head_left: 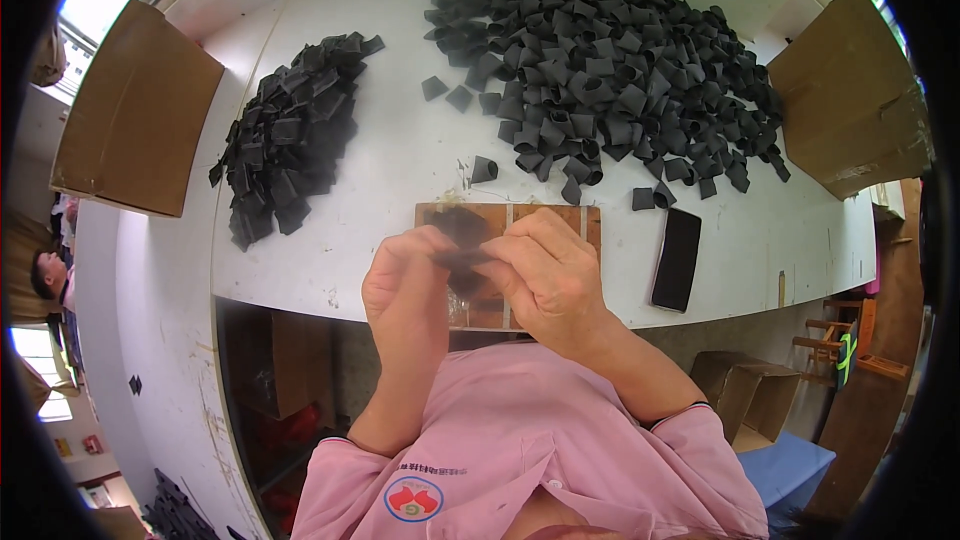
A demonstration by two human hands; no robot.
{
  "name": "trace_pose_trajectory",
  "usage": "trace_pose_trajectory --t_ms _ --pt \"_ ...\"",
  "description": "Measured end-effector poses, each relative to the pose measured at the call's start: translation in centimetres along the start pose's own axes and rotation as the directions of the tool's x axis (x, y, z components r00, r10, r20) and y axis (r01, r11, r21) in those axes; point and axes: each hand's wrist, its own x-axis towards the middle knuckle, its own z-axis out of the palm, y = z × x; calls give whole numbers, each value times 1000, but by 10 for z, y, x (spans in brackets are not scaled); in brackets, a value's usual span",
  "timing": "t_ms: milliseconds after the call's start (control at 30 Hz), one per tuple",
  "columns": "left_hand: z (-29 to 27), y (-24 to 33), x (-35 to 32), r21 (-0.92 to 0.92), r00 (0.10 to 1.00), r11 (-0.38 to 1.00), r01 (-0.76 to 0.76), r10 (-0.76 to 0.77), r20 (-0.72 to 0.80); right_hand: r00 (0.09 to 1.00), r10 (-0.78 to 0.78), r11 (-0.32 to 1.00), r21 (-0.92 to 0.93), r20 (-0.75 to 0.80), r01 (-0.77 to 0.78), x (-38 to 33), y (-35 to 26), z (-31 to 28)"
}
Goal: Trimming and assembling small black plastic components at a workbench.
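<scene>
Both hands meet over a small wooden board (pixel 438 212) at the front edge of the white table. Between their fingertips is a small black fabric piece (pixel 463 259), partly covered by the fingers. My left hand (pixel 405 275) pinches its left end, and my right hand (pixel 552 275) pinches the right. A dark patch (pixel 462 224) marks the board behind the fingers. One black fabric loop (pixel 484 169) lies just beyond the board. Farther back spreads a large heap of similar black loops (pixel 620 70). To the left is a smaller pile of flatter black pieces (pixel 297 135).
A black phone (pixel 677 260) lies right of the board. Cardboard boxes stand at the table's left (pixel 140 110) and right (pixel 850 90) sides. Below the table at right is an open carton (pixel 745 395). Another person (pixel 50 275) is at the far left.
</scene>
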Motion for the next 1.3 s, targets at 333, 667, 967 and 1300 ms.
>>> trace_pose_trajectory --t_ms 333,667,967,1300 --pt "-6 -3 2 -110 995 990 92 -88 39 996 -83 997 -3 22 83 4 8 2" --pt "-16 -11 -2 339 989 930 -144 128 69 999 38 998 -55 19 -37 -50 43 15" --pt "-14 -2 10 467 980 871 -151 195 -46 982 47 980 180 185 -81 5 14 -12" --pt "-78 -77 33 993 993 47 104 52 -107 634 670 426 500 385 -754 -26 43 -15"
